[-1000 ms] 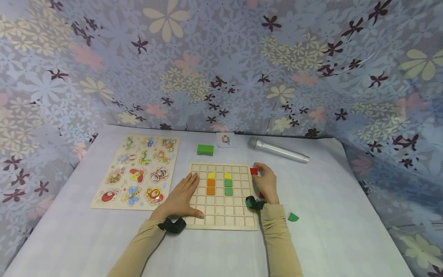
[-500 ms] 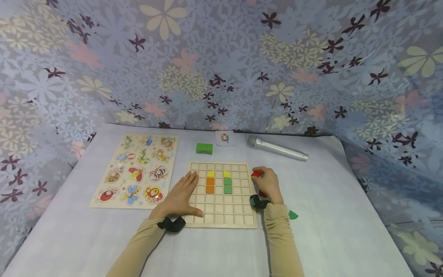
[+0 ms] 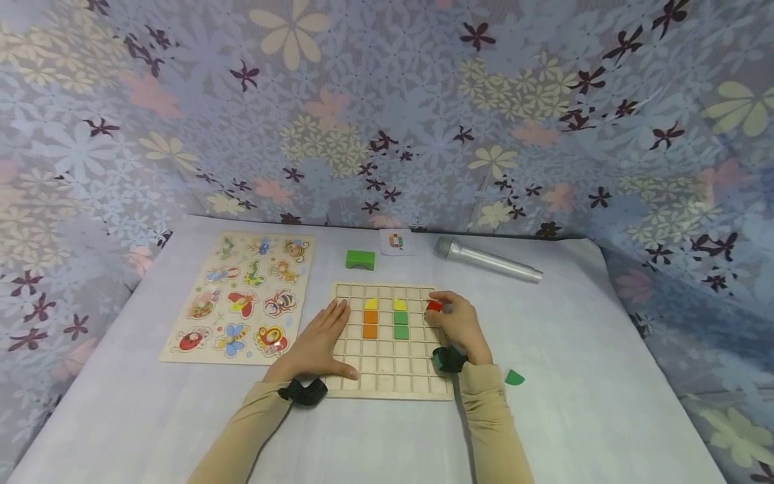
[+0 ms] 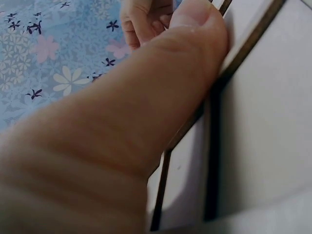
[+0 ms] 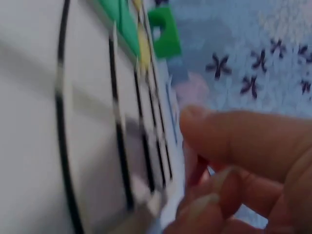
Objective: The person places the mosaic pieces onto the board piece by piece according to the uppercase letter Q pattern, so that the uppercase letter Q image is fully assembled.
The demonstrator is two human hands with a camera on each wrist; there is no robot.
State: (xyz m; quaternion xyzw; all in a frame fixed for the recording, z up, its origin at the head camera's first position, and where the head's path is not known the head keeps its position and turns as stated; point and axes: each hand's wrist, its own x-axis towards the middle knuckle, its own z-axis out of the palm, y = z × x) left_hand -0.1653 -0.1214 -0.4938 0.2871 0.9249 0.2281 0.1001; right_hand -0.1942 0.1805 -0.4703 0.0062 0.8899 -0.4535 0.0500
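A wooden grid board (image 3: 387, 366) lies in the middle of the table. My left hand (image 3: 316, 344) rests flat on its left side with the fingers straight and the thumb spread. Over the board's right edge, my right hand (image 3: 462, 326) pinches a red square tile (image 3: 434, 306) between thumb and fingers. In the right wrist view the red tile is mostly hidden by the fingers. Two orange tiles (image 3: 370, 324) stand in one column of cells under a yellow quarter-round tile (image 3: 371, 304). A second column has two green tiles (image 3: 401, 325) under another yellow quarter-round tile (image 3: 400, 305).
Left of the board lies an insect puzzle (image 3: 242, 296). Behind it are a green arch block (image 3: 360, 259), a small pattern card (image 3: 396, 242) and a silver microphone (image 3: 490, 259). A green quarter-round tile (image 3: 514, 378) lies right of the right sleeve.
My right hand has picked up the red tile from beside the board and moved left with it, over the board's right edge. My left hand stays in place.
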